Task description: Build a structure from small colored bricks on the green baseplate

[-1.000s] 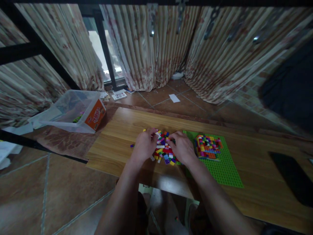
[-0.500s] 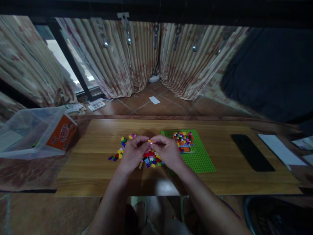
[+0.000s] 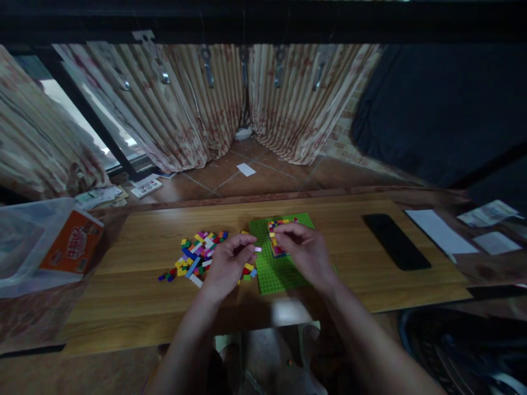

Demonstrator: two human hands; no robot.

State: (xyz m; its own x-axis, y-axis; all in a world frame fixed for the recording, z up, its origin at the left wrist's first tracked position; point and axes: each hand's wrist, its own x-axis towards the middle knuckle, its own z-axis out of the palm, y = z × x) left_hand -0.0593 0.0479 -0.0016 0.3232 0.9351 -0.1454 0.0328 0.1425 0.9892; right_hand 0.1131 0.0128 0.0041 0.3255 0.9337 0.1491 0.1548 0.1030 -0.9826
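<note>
My left hand is closed in a pinch on a pale pink toy brick, just over the left edge of the green baseplate. Above the plate, my right hand pinches what looks like a small yellow toy brick at the built block. That multicoloured brick block stands on the plate, and my right hand hides much of it. Beside my left hand lies a pile of loose toy bricks in many colours, partly covered by that hand.
A black phone-like slab lies on the right part of the wooden table, with white paper beyond it. At the far left stands a clear plastic bin with an orange box panel. Curtains hang behind.
My hands, together over the loose bricks before, have moved apart. The right hand has gone to the block on the baseplate; the left holds the pink brick. The whole view has shifted.
</note>
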